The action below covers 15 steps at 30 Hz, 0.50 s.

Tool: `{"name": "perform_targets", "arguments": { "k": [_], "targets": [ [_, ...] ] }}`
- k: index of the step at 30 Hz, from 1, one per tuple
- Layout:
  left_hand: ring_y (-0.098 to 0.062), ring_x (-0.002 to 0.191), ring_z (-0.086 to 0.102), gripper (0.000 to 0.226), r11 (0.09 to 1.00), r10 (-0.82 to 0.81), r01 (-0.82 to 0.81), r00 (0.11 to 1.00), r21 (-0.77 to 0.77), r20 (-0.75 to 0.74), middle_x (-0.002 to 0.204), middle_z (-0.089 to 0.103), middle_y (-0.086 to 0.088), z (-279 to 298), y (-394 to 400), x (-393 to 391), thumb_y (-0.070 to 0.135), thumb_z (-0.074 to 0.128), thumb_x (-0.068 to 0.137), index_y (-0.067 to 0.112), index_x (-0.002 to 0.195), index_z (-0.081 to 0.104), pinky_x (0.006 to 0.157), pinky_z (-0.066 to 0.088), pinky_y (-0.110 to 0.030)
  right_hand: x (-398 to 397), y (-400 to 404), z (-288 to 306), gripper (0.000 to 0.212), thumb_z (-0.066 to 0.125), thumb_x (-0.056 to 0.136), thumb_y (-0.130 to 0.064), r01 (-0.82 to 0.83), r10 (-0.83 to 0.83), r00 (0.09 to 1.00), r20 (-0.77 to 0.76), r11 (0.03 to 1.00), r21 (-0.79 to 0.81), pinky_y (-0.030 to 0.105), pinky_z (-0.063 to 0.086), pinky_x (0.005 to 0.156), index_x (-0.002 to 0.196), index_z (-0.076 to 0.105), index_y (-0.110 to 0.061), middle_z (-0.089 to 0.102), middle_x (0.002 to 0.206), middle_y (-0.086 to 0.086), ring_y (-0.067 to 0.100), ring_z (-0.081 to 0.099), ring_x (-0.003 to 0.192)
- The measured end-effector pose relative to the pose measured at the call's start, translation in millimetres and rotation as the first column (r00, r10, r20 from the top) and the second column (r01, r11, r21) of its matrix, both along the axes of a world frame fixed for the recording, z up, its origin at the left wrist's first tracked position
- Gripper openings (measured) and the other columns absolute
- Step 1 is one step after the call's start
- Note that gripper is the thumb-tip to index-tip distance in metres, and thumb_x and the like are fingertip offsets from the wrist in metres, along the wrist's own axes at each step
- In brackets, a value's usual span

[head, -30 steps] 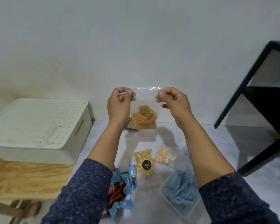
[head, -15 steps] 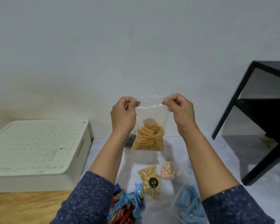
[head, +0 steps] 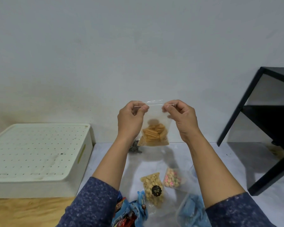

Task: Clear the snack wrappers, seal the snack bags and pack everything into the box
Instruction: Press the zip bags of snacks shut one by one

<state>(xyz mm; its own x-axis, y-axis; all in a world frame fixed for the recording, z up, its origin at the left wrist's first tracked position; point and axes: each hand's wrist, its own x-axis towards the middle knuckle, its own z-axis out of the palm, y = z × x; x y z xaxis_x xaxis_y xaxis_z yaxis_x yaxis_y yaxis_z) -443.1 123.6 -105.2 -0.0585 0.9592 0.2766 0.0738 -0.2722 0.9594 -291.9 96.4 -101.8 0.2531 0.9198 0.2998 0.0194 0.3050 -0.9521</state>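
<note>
— What colours do you see from where you stand?
— My sleeves [head: 92, 203] are speckled navy. The clear bag [head: 155, 126] holds orange-yellow sticks.
— And below that bag?
— A pale-nugget pouch [head: 152, 185] with a black round label, pink-and-green sweets [head: 171, 178], blue-red wrappers [head: 131, 213].
— To the bag's left?
— A cream box [head: 39, 154], its lid dotted with holes.

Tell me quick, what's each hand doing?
Left hand: pinching the zip bag of stick snacks, top left corner.
Right hand: pinching its top right corner.
</note>
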Motion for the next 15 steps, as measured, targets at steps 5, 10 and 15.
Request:
{"name": "perform_targets", "arguments": {
  "k": [5,10,15],
  "targets": [
    [-0.002,0.066,0.059,0.02,0.998,0.062,-0.062,0.998,0.011,-0.013,0.073,0.068,0.009,-3,-1,-2,0.014,0.065,0.086,0.029,0.073,0.062,0.071,0.048,-0.021,1,-2,-3,0.013,0.063,0.086,-0.008,-0.061,0.062,0.998,0.021,0.997,-0.043,0.022,0.047,0.069,0.077,0.068,-0.017,0.071,0.072,-0.007,0.009,0.063,0.073],
    [0.007,0.053,0.053,0.02,0.997,0.08,-0.08,0.997,0.015,-0.005,0.074,0.068,0.008,-4,-8,2,0.014,0.064,0.087,0.029,0.073,0.06,0.064,0.044,-0.017,-2,-5,-3,0.019,0.063,0.084,-0.003,-0.032,0.032,0.999,0.008,0.999,0.013,0.017,0.048,0.069,0.072,0.067,-0.016,0.067,0.073,-0.002,0.012,0.06,0.075],
    [0.008,0.056,0.054,0.018,0.997,0.078,-0.079,0.997,0.019,0.015,0.076,0.068,0.008,-2,-11,6,0.015,0.064,0.087,0.028,0.074,0.061,0.067,0.047,-0.015,-2,-8,-3,0.012,0.065,0.084,-0.004,-0.092,0.091,0.996,0.01,0.996,0.022,0.021,0.048,0.067,0.078,0.069,-0.014,0.07,0.072,0.0,0.015,0.062,0.073]
  ]
}}
